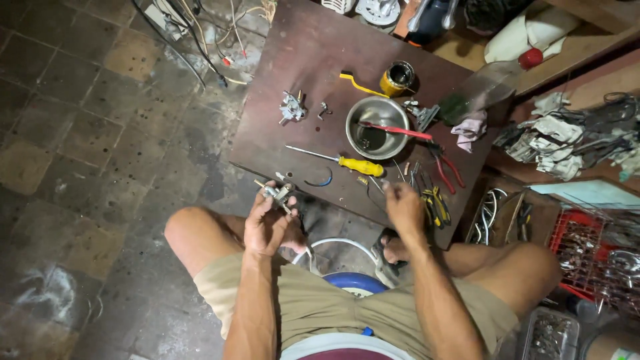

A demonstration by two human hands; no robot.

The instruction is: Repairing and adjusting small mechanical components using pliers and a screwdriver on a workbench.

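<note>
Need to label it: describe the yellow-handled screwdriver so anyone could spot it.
On the dark wooden board, just below the steel bowl, lies the screwdriver. Its thick yellow handle and long bare shaft set it apart from the red-handled pliers nearby.

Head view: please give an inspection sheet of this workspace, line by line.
Surface: dark brown wooden board low on a stained tiled floor.
Job's things: small metal valve-like part held in left hand; right hand pinches something too small to tell.
Clutter: yellow-handled screwdriver, steel bowl, red-handled pliers, yellow tin, metal fitting.
Hands: both bare, over the board's near edge.
Cables: loose wires on the floor.
Surroundings: red crate, shelf with rags.
</note>
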